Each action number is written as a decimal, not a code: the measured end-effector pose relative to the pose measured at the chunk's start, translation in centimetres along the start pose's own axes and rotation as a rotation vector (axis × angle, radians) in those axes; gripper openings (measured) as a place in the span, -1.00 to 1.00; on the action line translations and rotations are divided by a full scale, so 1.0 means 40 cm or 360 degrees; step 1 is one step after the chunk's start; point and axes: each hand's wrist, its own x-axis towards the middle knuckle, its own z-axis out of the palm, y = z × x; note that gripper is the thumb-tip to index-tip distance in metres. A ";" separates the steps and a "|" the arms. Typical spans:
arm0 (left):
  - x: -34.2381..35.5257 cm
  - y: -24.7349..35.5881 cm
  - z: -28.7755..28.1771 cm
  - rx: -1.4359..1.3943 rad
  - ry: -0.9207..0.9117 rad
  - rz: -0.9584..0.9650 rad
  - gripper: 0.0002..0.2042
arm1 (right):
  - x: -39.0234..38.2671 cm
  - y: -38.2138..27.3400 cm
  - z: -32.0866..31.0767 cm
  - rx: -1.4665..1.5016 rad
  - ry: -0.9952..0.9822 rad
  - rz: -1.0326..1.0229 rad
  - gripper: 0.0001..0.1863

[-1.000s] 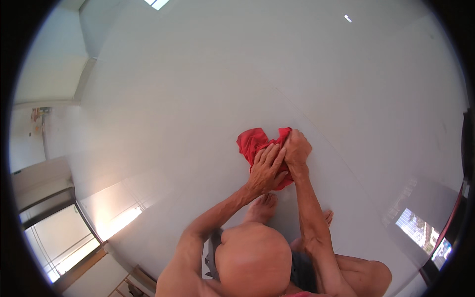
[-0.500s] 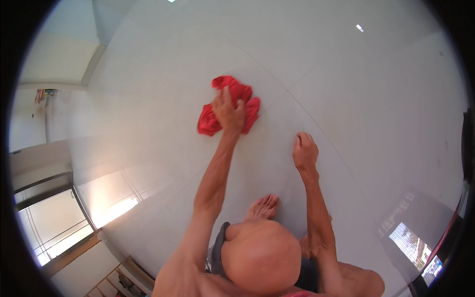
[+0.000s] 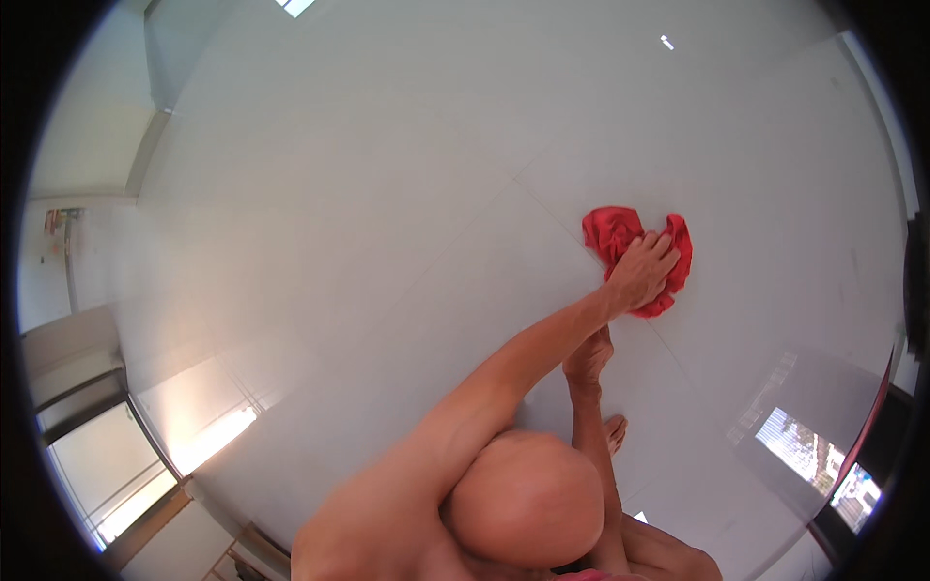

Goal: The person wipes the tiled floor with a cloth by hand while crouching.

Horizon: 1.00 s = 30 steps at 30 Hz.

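A crumpled red cloth lies on the glossy pale floor, right of the middle. On top of it presses my left hand, its fingers bent into the folds, with the left arm stretched across to the right. My right hand is just below the left wrist, its fingers loosely curled and partly hidden behind the left forearm. Nothing shows in it, and it is apart from the cloth.
My bent knee is at the lower middle, with toes of a bare foot beside the right forearm. A doorway or window frame lets in light at lower left. Wall edges rise at upper left.
My left hand has swept the red cloth to the right and nearer to me. My right hand has drawn back toward my body, under the left arm. The view has shifted slightly.
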 end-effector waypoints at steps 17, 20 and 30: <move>0.005 -0.603 -0.613 0.0992 0.1134 -0.0867 -0.52 | -0.011 -0.108 0.021 -0.0372 0.0609 -0.0780 -0.81; 0.109 -0.603 -0.544 0.0990 0.1138 -0.0841 -0.51 | -0.014 -0.095 0.016 -0.0443 0.0630 -0.0757 -0.80; 0.238 -0.021 0.110 0.0332 -0.0185 0.0230 -0.86 | -0.030 -0.123 0.080 -0.0013 0.0531 -0.0781 -0.72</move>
